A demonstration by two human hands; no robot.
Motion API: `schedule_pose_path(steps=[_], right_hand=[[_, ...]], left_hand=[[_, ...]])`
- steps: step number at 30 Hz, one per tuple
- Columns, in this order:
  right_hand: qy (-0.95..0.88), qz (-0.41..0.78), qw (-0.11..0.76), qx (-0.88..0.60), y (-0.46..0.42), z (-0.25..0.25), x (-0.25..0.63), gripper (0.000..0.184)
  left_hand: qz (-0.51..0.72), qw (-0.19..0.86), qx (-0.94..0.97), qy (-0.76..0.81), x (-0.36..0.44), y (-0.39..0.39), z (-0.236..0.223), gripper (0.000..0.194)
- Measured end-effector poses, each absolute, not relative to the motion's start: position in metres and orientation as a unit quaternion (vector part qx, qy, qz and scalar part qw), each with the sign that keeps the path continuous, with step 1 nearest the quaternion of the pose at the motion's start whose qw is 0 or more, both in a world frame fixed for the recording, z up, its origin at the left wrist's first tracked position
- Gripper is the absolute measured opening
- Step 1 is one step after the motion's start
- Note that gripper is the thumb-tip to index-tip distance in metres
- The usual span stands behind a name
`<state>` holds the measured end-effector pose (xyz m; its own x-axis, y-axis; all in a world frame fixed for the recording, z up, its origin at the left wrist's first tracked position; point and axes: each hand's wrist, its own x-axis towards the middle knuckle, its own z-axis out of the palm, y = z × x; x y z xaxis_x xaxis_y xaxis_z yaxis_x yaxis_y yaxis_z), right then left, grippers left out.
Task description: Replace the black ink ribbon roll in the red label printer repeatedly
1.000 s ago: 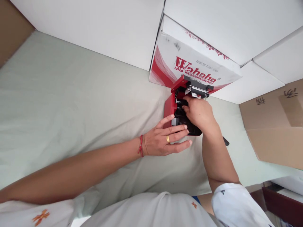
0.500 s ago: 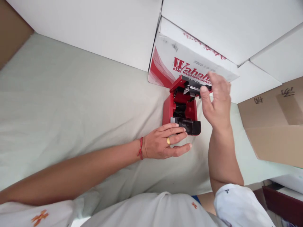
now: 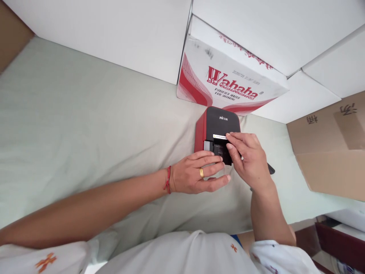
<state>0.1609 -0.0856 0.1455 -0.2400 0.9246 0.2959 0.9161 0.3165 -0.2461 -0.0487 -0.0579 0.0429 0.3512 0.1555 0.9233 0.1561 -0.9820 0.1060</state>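
Note:
A small red and black label printer [image 3: 224,123] sits on the pale green cloth, its black lid down over the red body. A white strip sticker [image 3: 219,137] lies along the lid's front edge, above a dark recess. My left hand [image 3: 199,171], wearing a gold ring and red string bracelet, rests with fingers spread against the printer's front left. My right hand [image 3: 248,156] has its fingertips on the lid's front edge at the right, with the thumb just below them. Behind my right wrist, a black object [image 3: 270,168] pokes out, mostly hidden.
A white and red Wahaha water carton [image 3: 228,83] stands right behind the printer. Large white boxes [image 3: 114,34] line the back. A brown cardboard box [image 3: 327,144] is at the right, and part of another cardboard box [image 3: 13,34] shows at the far left.
The printer lid, raised half a second ago with the red interior exposed, has come down over the body. My right hand has moved down and toward me with it; my left hand stays put.

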Motion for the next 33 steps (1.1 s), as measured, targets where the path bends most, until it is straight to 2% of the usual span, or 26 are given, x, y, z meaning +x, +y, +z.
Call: schedule_pose_path(steps=[6,10,13,16,20,25,28,33], right_hand=[[-0.804,-0.022,0.175,-0.567,-0.091,0.137,0.16,0.036],[-0.805,-0.032,0.203,-0.556,-0.09,0.132,0.164,0.035],[-0.796,-0.023,0.244,-0.553,-0.09,0.127,0.166,0.032],[-0.784,-0.01,0.288,-0.55,-0.097,0.122,0.165,0.027],[-0.79,0.027,0.304,-0.531,-0.116,0.115,0.162,0.031],[-0.791,-0.005,0.314,-0.525,-0.13,0.106,0.164,0.039],[-0.792,-0.015,0.317,-0.521,-0.13,0.103,0.163,0.04],[-0.794,-0.021,0.324,-0.513,-0.128,0.101,0.162,0.041]], left_hand=[[-0.562,0.0,-0.821,-0.096,-0.047,-0.059,0.04,0.019],[-0.538,-0.012,-0.839,-0.087,-0.051,-0.057,0.034,0.025],[-0.56,-0.085,-0.816,-0.113,-0.055,-0.051,0.033,0.04],[-0.581,-0.19,-0.763,-0.208,-0.06,-0.041,0.037,0.059],[-0.531,-0.38,-0.692,-0.307,-0.063,-0.025,0.037,0.065],[-0.48,-0.584,-0.583,-0.297,-0.06,-0.017,0.024,0.083],[-0.465,-0.623,-0.562,-0.284,-0.058,-0.017,0.022,0.088],[-0.457,-0.604,-0.59,-0.279,-0.058,-0.016,0.024,0.094]])
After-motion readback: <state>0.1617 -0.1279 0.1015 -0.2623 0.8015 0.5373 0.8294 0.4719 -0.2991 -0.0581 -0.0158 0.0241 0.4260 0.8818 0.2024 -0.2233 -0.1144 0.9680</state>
